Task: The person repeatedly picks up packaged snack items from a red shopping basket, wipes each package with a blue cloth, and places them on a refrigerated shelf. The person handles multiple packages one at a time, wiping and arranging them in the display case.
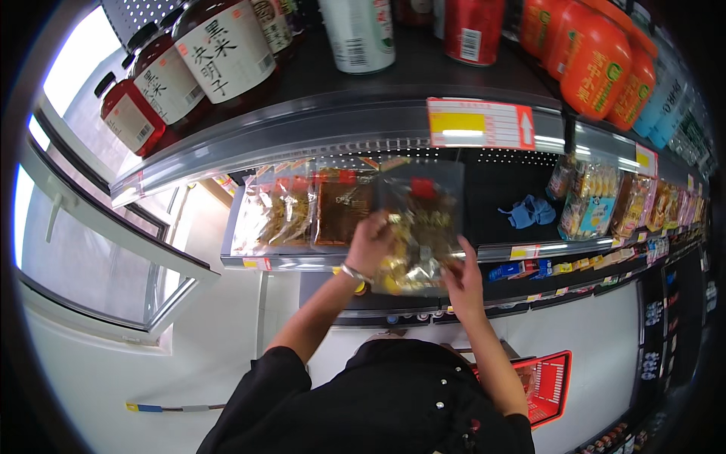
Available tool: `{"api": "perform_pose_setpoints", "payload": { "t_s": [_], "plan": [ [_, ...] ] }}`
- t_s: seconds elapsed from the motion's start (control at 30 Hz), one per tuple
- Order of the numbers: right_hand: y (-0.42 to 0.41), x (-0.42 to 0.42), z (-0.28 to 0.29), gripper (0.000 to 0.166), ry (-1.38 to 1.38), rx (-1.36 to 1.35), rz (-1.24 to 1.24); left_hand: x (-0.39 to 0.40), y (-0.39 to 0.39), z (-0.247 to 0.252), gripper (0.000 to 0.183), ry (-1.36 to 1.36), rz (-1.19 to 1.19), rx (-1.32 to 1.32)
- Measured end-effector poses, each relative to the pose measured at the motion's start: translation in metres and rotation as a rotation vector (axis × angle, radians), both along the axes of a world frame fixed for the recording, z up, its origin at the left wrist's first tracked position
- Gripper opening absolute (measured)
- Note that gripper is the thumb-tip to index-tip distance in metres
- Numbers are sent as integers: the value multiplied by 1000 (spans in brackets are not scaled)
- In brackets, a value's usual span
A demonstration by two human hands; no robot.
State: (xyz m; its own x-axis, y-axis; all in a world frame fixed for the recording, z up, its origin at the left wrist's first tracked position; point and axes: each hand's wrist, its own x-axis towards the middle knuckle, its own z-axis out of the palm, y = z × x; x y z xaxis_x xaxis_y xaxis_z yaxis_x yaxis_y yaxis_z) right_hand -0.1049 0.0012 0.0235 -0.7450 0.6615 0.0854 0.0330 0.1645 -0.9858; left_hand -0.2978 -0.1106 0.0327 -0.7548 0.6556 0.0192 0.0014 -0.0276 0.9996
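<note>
A clear plastic food packet (422, 227) with brown and yellow contents and a red mark is held upright at the front of the middle shelf. My left hand (371, 244) grips its left side, a bracelet on the wrist. At the packet's lower right edge, my right hand (465, 278) holds on with thumb and fingers. Just left of it on the shelf stands a packet with dark brown contents (343, 207), and further left several shiny packets (278, 213) stand in a row. A crumpled blue cloth (527, 211) lies on the shelf to the right.
Above runs a shelf edge with a price tag (481, 123), bearing dark red bottles (224, 48), cans (358, 34) and orange bottles (595, 62). Packaged bread (590, 198) stands right of the cloth. A red shopping basket (550, 389) is at lower right; an open window (113, 244) juts in at left.
</note>
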Motion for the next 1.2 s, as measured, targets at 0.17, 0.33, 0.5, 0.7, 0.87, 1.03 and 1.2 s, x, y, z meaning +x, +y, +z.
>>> {"api": "perform_pose_setpoints", "payload": {
  "t_s": [0.17,0.33,0.5,0.7,0.87,1.03,1.2],
  "plan": [
    [11,-90,-8,65,-41,230,61,-117,-18,-26,24,4,59,7],
    [13,-93,-33,55,-131,456,76,-134,-44,-26,37,735,319,-245],
    [14,-109,-36,61,-230,896,134,-101,-26,-14,56,1130,22,-393],
    [13,-120,-37,58,-392,1006,202,-88,-27,-18,86,1205,-193,-641],
    [10,-119,-38,55,-403,1013,210,-91,-31,-21,89,1211,-223,-623],
    [7,-119,-39,52,-368,1025,188,-94,-34,-21,87,1231,-213,-609],
    [5,-119,-40,48,-341,1049,182,-83,-26,-21,74,1220,-104,-677]
  ]
}}
